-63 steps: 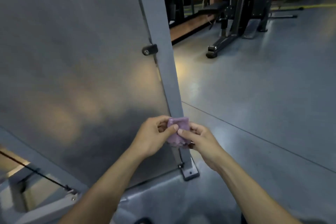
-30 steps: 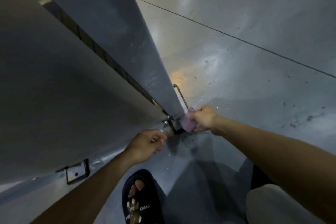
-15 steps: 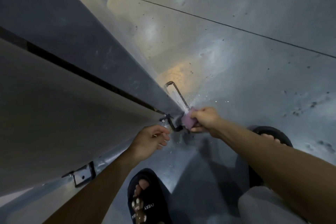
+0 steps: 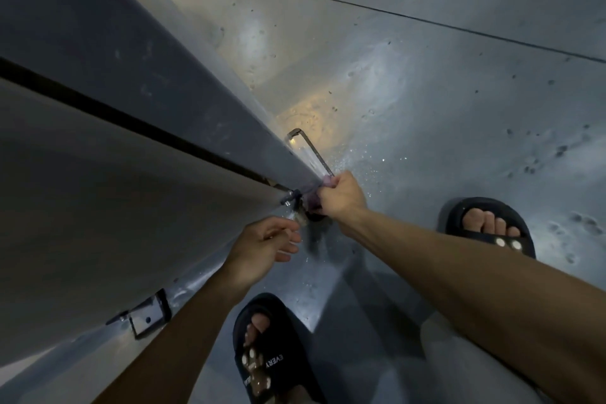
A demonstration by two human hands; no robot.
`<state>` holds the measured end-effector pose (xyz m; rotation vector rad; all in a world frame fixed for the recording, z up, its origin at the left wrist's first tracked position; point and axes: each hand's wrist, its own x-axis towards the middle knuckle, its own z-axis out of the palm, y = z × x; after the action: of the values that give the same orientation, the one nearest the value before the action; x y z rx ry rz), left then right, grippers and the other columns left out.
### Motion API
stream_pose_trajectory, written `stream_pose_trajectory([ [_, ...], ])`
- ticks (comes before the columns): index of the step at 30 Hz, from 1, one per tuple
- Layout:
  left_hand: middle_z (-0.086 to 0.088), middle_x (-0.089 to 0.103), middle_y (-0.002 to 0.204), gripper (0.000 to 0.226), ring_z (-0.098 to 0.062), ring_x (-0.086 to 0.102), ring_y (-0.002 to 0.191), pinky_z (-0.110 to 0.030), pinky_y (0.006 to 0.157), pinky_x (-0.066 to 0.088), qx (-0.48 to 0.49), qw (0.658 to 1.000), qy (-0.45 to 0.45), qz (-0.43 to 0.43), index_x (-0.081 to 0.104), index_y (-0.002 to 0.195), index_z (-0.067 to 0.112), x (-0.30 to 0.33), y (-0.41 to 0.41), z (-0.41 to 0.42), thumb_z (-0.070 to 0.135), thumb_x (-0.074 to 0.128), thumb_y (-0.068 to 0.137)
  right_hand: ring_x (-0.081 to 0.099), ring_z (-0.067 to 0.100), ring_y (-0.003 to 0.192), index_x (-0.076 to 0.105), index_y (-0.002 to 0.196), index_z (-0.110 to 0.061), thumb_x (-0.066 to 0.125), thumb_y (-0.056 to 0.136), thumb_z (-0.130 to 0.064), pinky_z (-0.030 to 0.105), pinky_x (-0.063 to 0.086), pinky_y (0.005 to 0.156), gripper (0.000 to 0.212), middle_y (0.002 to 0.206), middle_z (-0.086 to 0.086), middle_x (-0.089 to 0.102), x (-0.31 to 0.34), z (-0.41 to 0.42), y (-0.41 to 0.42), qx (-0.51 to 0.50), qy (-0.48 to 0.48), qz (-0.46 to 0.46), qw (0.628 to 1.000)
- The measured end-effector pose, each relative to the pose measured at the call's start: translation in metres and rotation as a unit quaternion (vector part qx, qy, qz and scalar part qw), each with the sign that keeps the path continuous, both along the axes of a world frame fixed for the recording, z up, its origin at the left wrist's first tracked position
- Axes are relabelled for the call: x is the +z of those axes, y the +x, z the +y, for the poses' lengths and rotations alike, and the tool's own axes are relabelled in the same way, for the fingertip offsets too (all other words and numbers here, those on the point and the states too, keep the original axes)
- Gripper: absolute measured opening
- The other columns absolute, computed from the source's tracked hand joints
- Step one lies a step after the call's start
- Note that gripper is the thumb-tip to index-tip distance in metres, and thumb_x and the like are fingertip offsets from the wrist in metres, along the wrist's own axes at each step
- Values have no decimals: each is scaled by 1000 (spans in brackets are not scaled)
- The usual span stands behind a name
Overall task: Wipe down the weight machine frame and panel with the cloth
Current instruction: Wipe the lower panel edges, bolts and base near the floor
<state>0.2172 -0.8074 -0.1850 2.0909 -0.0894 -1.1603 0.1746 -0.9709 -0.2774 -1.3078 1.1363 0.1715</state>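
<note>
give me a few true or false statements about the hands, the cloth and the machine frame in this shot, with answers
1. The right hand grips the purple cloth at the foot of the frame post. True.
2. The left hand also holds the cloth. False: it holds nothing, its fingers loose, just below the cloth.
3. The person is barefoot. False: both feet wear black slides, the left slide and the right slide.
4. The cloth lies spread flat on the floor. False: it is bunched in the right hand against the post.
5. A metal bracket sits at the lower edge of the panel. True.
</note>
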Motion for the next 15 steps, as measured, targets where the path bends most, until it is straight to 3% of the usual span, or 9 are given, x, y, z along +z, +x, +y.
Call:
stream_pose_trajectory([
  [2, -11, 76, 97, 20, -20, 71, 81, -28, 74, 58, 6, 1000, -11, 1, 73, 107, 10, 1, 0, 2, 2, 56, 100, 75, 28, 86, 51, 93, -18, 75, 84, -11, 44, 64, 73, 27, 96, 10, 73, 9, 1, -6, -36, 35, -45, 998],
  [5, -11, 76, 97, 20, -20, 71, 82, -27, 73, 58, 6, 1000, -16, 1, 72, 106, 10, 2, -1, 4, 2, 54, 101, 76, 28, 85, 44, 90, -15, 65, 94, 1, 41, 65, 73, 26, 103, 17, 70, 31, 2, -15, -59, 69, -97, 991],
  [10, -12, 75, 99, 20, -20, 71, 83, -25, 73, 58, 6, 1000, -17, -2, 72, 107, 11, 6, 0, 0, 4, 54, 102, 74, 28, 92, 53, 89, -17, 68, 84, -20, 42, 65, 71, 16, 95, 7, 72, 19, 1, -12, 9, 10, -68, 998],
  [15, -9, 75, 94, 21, -17, 70, 79, -23, 69, 57, 10, 1000, -23, 1, 72, 105, 11, 3, -1, -5, 1, 53, 102, 75, 25, 87, 48, 83, -28, 63, 79, -18, 49, 62, 77, 19, 85, 3, 76, 36, 5, -17, -48, 5, -119, 992],
])
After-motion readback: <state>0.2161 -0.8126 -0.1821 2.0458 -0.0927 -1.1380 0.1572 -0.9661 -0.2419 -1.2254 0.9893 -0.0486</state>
